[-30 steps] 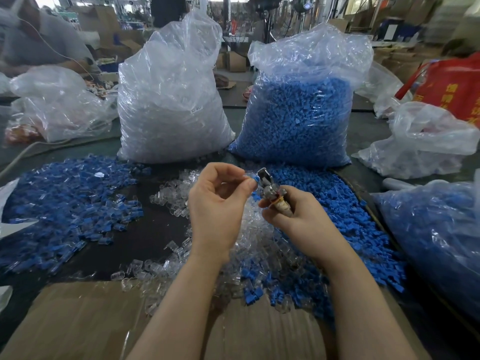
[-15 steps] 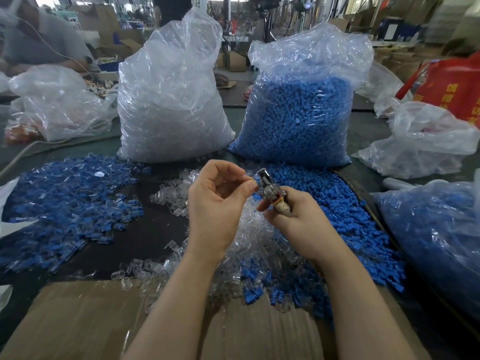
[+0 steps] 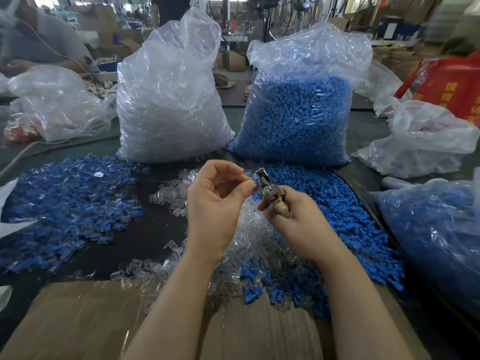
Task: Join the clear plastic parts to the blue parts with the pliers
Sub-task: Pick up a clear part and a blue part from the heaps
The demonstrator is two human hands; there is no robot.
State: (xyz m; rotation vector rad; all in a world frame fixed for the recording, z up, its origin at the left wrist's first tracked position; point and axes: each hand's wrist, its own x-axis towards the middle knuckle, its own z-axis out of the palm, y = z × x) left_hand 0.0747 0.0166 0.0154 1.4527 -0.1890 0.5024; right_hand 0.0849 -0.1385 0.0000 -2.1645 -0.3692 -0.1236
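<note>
Pliers (image 3: 267, 189) are gripped in the right hand (image 3: 298, 219), fingers curled round the wrapped handles, above the middle of the table (image 3: 145, 229). The left hand (image 3: 215, 203) is held just beside the tool's head, thumb and forefinger pinched together there; what is pinched is too small to tell, perhaps a clear part. Loose clear parts (image 3: 249, 245) are heaped beneath the hands, loose blue parts (image 3: 332, 203) to the right. Joined pieces (image 3: 65, 201) are spread toward the left edge. Two full bags (image 3: 168, 105) (image 3: 298, 113) are stood at the far side.
</note>
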